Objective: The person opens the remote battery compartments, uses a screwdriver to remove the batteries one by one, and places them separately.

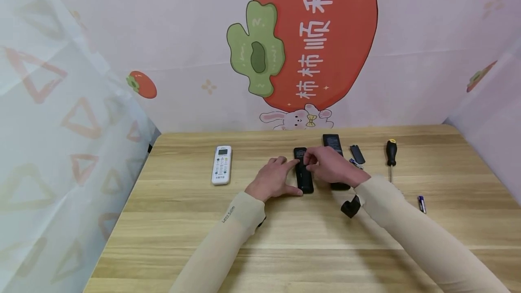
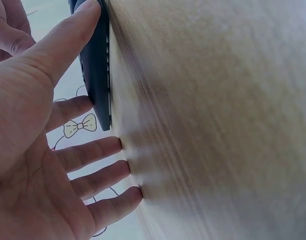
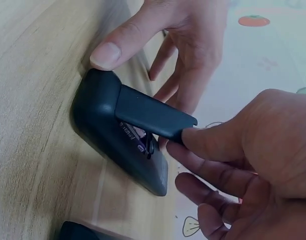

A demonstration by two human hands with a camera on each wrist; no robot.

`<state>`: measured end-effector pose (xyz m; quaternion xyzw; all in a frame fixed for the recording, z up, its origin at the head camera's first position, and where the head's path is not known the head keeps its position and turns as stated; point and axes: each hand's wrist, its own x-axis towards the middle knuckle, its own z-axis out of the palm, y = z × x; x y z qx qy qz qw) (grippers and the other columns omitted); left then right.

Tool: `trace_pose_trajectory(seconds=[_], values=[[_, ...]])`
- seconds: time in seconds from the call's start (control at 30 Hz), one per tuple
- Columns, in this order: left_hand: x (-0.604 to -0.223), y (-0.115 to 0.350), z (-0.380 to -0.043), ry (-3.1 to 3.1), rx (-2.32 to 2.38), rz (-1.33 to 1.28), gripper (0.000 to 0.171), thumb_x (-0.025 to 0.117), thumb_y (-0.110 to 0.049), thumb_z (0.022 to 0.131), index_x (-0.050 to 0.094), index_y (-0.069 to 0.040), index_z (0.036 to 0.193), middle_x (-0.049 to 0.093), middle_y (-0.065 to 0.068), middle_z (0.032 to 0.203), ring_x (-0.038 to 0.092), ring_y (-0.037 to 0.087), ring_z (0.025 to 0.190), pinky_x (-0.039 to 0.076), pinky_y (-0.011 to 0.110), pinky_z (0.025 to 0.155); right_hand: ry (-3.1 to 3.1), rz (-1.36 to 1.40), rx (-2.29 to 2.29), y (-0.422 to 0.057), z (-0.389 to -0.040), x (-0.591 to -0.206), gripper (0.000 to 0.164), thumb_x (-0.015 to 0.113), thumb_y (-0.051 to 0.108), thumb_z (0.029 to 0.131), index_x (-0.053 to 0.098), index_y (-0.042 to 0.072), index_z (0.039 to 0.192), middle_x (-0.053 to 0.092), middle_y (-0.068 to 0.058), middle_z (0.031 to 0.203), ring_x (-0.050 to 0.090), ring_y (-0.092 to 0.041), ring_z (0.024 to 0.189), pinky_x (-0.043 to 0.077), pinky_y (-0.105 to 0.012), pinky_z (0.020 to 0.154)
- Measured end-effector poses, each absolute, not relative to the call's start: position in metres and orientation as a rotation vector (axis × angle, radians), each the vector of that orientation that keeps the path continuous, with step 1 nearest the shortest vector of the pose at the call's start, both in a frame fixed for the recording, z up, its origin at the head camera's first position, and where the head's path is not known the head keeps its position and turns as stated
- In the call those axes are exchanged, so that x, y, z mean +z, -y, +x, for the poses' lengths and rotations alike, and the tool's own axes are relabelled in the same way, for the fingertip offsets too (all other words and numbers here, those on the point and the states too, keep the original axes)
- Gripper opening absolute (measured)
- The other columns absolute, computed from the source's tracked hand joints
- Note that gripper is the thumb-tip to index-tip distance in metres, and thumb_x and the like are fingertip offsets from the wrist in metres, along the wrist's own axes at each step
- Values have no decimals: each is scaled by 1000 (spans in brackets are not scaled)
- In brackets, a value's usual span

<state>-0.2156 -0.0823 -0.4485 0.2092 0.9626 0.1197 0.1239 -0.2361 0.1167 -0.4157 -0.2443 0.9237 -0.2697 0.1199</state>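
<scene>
A black remote control [image 1: 308, 187] lies back up on the wooden table, its battery bay uncovered. My left hand [image 1: 277, 177] holds it, thumb [image 2: 83, 20] on the near end and index fingertip at its side. The other left fingers touch the tabletop. With thumb and index finger, my right hand [image 3: 243, 150] pinches the free end of the battery cover [image 3: 153, 114]. That cover is tilted up, its other end at the edge of the bay. Below it, a battery [image 3: 134, 131] shows inside the remote.
Right of the hands lie a second black remote [image 1: 333, 141], a loose battery cover [image 1: 357, 153], a battery or two [image 1: 356, 163], and a screwdriver [image 1: 391, 152]. Nearer the right edge lies another battery [image 1: 421, 204]. A white remote control [image 1: 221, 165] is at left.
</scene>
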Motion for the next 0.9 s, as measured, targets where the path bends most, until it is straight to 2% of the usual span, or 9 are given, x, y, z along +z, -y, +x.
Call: trace_pose_trajectory(seconds=[0.2,0.53,0.9], values=[[-448,81,-215,-2803,342,620,93,77,-63,80,40,-28,157,48,10,145,45,31,133,45,45,106,-2730,-701,-881,-128,-244,-409,7,65,0,96,69,4,101,67,-4,90,60,-19,80,53,-37,73],[-447,82,-215,-2811,337,622,94,78,-64,79,40,-29,157,48,10,147,45,31,134,45,45,106,-2866,-584,-744,-141,-280,-410,8,61,-2,93,68,0,96,65,-8,84,58,-23,73,53,-40,71],[-448,82,-215,-2800,349,620,93,78,-63,80,40,-29,157,46,10,149,43,31,135,44,46,108,-2889,-504,-566,-139,-293,-420,11,60,2,91,69,2,98,65,-10,89,57,-29,82,50,-46,80]])
